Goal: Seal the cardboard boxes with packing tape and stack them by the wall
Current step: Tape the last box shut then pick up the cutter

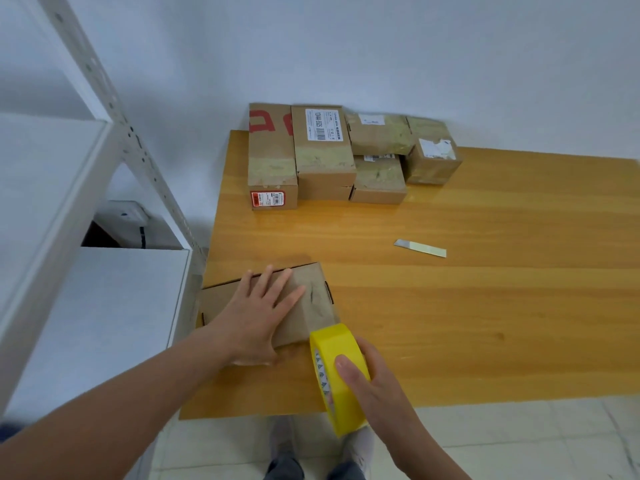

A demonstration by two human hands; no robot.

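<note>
A small cardboard box point(315, 296) lies at the near left corner of the wooden table point(485, 306). My left hand point(258, 317) presses flat on its top with straight, spread fingers. Just off the box's near right corner, my right hand point(374, 382) grips a yellow roll of packing tape point(337, 368), held on edge with the thumb over its outer face. A strip of tape runs from the roll up onto the box. Several taped boxes point(325, 154) stand stacked against the white wall at the table's far side.
A loose cutter blade point(420, 248) lies on the table to the right of the box. A white metal shelf rack point(114, 109) and a white carton point(104, 323) stand left of the table. Tiled floor and my feet show below the near edge.
</note>
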